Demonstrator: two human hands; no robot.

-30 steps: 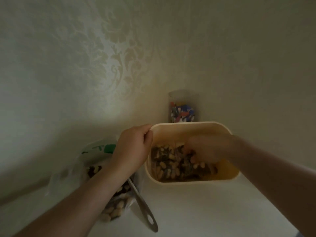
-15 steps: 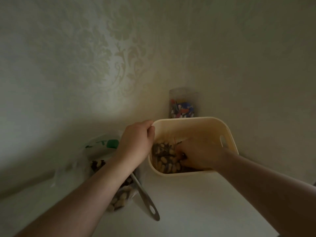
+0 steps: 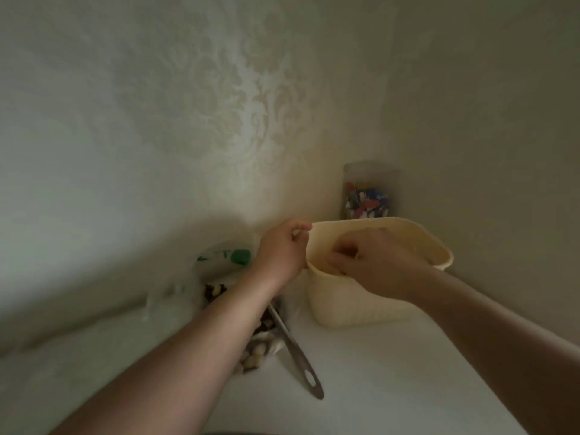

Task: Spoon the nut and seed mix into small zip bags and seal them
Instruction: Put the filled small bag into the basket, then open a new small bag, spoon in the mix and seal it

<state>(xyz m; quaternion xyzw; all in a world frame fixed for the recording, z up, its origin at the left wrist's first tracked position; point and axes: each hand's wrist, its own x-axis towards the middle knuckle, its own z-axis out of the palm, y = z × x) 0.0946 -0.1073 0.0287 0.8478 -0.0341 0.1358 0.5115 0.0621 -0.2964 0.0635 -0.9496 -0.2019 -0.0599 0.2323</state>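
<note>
A cream plastic basket (image 3: 361, 302) stands upright in the corner of the white table; its contents are hidden from this angle. My left hand (image 3: 281, 255) is at the basket's left rim corner, fingers curled around the edge. My right hand (image 3: 373, 259) reaches over the near rim with its fingers curled down inside; whatever they hold is hidden. Left of the basket, under my left forearm, lies a clear plastic bag of nut and seed mix (image 3: 254, 356). A metal spoon handle (image 3: 298, 356) sticks out of it toward me.
A clear jar of small coloured items (image 3: 368, 196) stands behind the basket in the wall corner. Patterned wallpaper closes off the back and right sides. A green patch (image 3: 240, 256) shows on the crumpled plastic by my left wrist. White tabletop (image 3: 392, 378) lies in front.
The basket has gone from tipped toward me to upright, hiding the mix inside. My right hand has lifted from deep in the basket to its near rim. My left hand stays at the rim.
</note>
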